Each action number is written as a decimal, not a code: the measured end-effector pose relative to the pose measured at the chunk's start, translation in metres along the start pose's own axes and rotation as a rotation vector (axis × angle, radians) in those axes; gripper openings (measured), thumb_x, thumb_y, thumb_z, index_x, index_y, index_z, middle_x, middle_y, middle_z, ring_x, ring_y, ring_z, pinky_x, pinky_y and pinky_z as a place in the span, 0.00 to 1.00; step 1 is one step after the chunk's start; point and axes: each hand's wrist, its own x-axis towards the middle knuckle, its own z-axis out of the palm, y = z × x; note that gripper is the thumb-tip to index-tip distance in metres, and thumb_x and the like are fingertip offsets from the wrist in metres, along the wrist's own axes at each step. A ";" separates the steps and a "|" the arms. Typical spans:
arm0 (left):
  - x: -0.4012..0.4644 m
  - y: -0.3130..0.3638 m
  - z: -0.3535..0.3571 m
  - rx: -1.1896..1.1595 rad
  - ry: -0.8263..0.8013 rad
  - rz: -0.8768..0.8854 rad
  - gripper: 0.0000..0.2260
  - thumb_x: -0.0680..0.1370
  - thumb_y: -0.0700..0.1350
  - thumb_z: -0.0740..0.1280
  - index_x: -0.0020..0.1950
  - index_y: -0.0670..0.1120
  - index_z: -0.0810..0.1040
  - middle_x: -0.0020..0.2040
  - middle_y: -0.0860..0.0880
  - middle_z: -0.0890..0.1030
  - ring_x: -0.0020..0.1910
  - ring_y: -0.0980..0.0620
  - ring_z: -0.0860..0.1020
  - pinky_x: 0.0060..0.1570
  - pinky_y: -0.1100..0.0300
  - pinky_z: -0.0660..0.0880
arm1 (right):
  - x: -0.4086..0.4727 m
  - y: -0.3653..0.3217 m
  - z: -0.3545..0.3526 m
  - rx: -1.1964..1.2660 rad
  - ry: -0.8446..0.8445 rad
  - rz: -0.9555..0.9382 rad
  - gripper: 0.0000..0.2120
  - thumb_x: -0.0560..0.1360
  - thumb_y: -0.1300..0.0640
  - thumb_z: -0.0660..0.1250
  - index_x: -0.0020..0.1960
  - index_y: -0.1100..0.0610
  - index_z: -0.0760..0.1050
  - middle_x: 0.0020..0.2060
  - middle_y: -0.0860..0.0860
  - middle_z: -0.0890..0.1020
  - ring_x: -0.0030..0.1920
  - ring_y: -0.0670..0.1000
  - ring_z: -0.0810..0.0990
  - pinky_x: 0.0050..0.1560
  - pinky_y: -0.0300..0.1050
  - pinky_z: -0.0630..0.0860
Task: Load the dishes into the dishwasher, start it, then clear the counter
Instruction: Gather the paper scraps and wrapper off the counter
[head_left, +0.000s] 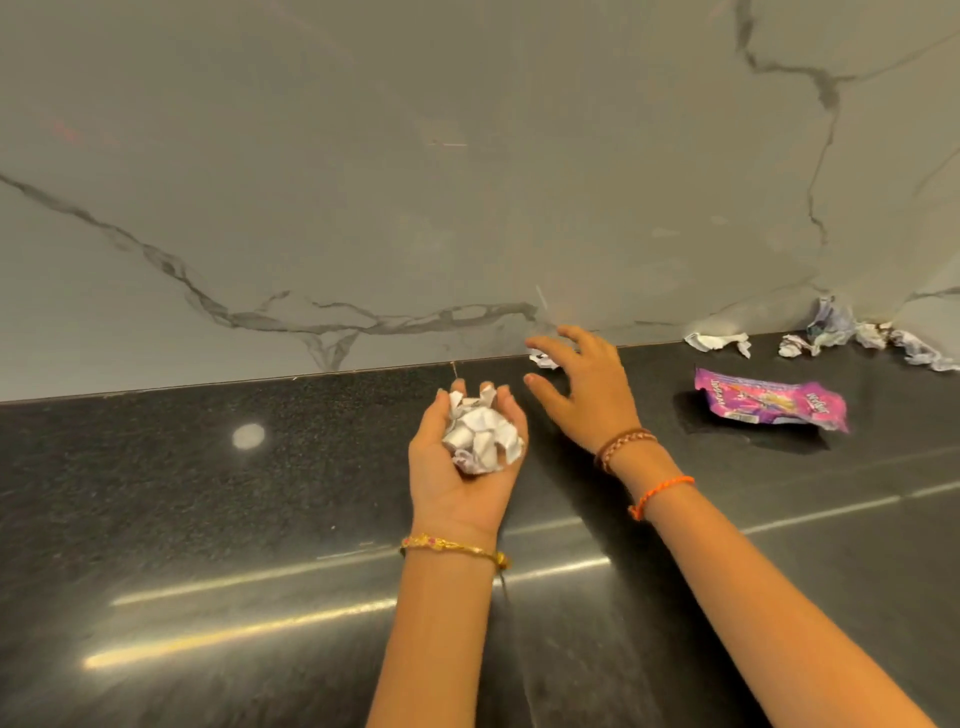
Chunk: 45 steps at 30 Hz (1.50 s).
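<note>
my left hand is turned palm up over the dark speckled desk, and its fingers curl loosely up around a wad of crumpled white paper that sits cupped in my palm. a thin gold bracelet circles that wrist. my right hand is stretched out palm down just beyond and to the right of the left one, its fingers spread wide and holding nothing; they hover over a small white paper scrap that lies on the desk right where it meets the wall, and i cannot tell whether they touch it. a braided brown band and an orange thread are on my right wrist. further right on the desk lies a flattened pink and purple wrapper, well apart from both hands. behind it, along the back edge, there is a torn white piece of paper, and past that a cluster of crumpled paper bits gathered in the corner where the two walls meet. the wall behind the desk is pale grey marble with dark veins running across it. the desk is glossy, with streaks of light reflected across the near part and a round bright spot of reflection to the left of my hands.
</note>
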 end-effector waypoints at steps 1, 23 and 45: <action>0.005 -0.005 0.004 -0.021 -0.006 -0.011 0.10 0.79 0.44 0.59 0.42 0.41 0.75 0.38 0.41 0.78 0.42 0.46 0.76 0.33 0.54 0.79 | 0.005 0.005 0.004 -0.055 -0.048 0.015 0.19 0.74 0.50 0.63 0.64 0.53 0.74 0.64 0.60 0.70 0.66 0.60 0.67 0.64 0.48 0.62; 0.015 -0.042 -0.013 0.275 -0.109 -0.075 0.11 0.79 0.47 0.60 0.41 0.43 0.76 0.34 0.49 0.78 0.34 0.55 0.79 0.41 0.64 0.78 | -0.069 -0.027 -0.015 0.464 0.314 -0.178 0.11 0.72 0.52 0.62 0.45 0.53 0.83 0.44 0.47 0.85 0.52 0.47 0.81 0.52 0.61 0.72; 0.013 -0.076 -0.005 0.375 -0.070 -0.092 0.11 0.79 0.45 0.59 0.42 0.41 0.76 0.40 0.44 0.79 0.41 0.48 0.79 0.35 0.57 0.80 | -0.072 0.101 -0.071 -0.036 0.414 0.389 0.11 0.77 0.52 0.62 0.49 0.59 0.76 0.37 0.53 0.77 0.40 0.50 0.76 0.38 0.44 0.66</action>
